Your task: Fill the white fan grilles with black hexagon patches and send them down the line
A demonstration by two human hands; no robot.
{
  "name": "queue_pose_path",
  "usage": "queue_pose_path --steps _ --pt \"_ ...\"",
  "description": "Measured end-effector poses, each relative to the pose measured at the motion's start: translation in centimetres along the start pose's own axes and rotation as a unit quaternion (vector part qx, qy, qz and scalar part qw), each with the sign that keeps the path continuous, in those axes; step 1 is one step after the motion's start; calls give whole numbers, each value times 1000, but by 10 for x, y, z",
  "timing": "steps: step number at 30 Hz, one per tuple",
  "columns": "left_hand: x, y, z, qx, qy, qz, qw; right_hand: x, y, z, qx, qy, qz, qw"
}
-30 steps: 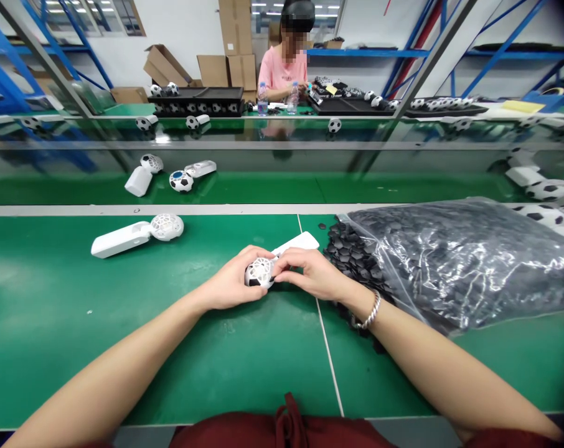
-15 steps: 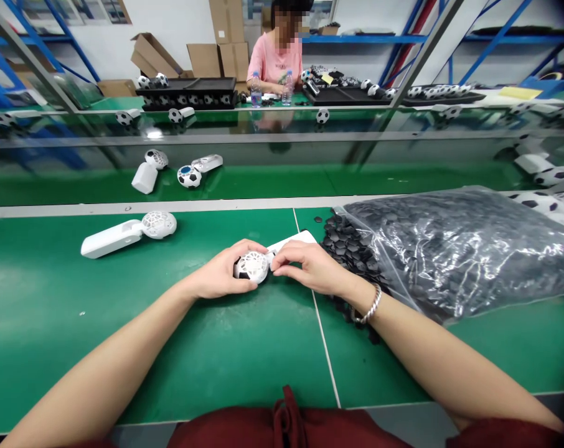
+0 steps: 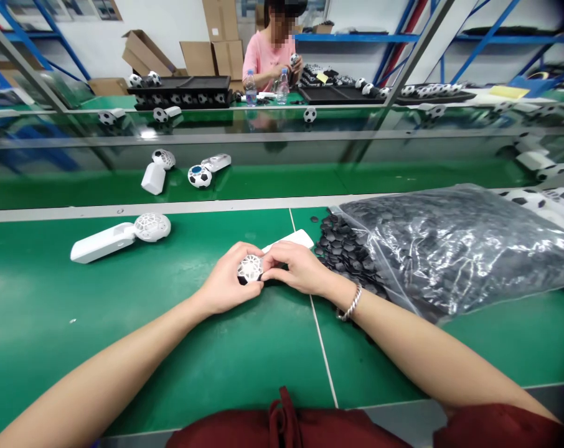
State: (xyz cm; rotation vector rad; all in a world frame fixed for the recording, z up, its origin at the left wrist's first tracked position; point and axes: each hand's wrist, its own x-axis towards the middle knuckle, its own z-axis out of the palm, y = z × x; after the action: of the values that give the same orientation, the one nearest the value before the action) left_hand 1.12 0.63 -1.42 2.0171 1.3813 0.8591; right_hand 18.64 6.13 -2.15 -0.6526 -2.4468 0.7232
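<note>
A white handheld fan (image 3: 251, 269) with a soccer-ball head lies at the middle of the green table. Its lattice face points up, with black patches along the near side. My left hand (image 3: 228, 280) curls around the head from the left, thumb at the near edge. Against the head's right edge, my right hand (image 3: 294, 267) presses its thumb and fingertips together; whatever is pinched there is hidden. The fan's handle runs back to the right, partly behind that hand. Beside my right wrist lies a heap of small black pieces (image 3: 345, 246), spilling from a clear plastic bag (image 3: 464, 249).
Another white fan (image 3: 107, 241) lies to the left. Beyond the pale rail (image 3: 207, 205), two more fans (image 3: 154, 178) (image 3: 200, 177) rest on a green belt. A co-worker (image 3: 270, 59) sits opposite, behind bottles (image 3: 251, 90) and black trays (image 3: 183, 84).
My right fingertips have come in against the fan head's edge. The two fans beyond the rail have shifted right. The co-worker now holds up a soccer-ball piece.
</note>
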Motion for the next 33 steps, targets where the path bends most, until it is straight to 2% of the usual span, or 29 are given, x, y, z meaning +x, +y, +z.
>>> queue_pose_path --steps 3,8,12,20,23,24,27,30,33 --pt "0 0 0 23 -1 13 1000 0 -1 0 -10 3 7 1000" --pt "0 -1 -7 48 -36 21 998 2 -2 0 -14 1 -7 1000" --pt "4 -3 -9 53 -42 -2 998 8 1 -4 -10 -11 -5 1000" --pt "2 -4 -3 6 -10 -14 1000 15 -8 -7 -8 -49 51 997" --pt "4 -5 -6 -17 -9 -30 999 24 0 -23 -10 -89 97 991" --pt "9 -6 -8 -22 -10 -38 999 28 7 -32 -31 -90 127 987" --pt "38 -12 -16 4 21 -51 998 37 36 -67 -158 -27 244 956" --pt "87 -25 -21 47 86 -42 994 39 67 -95 -217 2 311 925" --pt "146 -43 -17 65 133 -39 988 33 87 -102 -230 -24 356 905"
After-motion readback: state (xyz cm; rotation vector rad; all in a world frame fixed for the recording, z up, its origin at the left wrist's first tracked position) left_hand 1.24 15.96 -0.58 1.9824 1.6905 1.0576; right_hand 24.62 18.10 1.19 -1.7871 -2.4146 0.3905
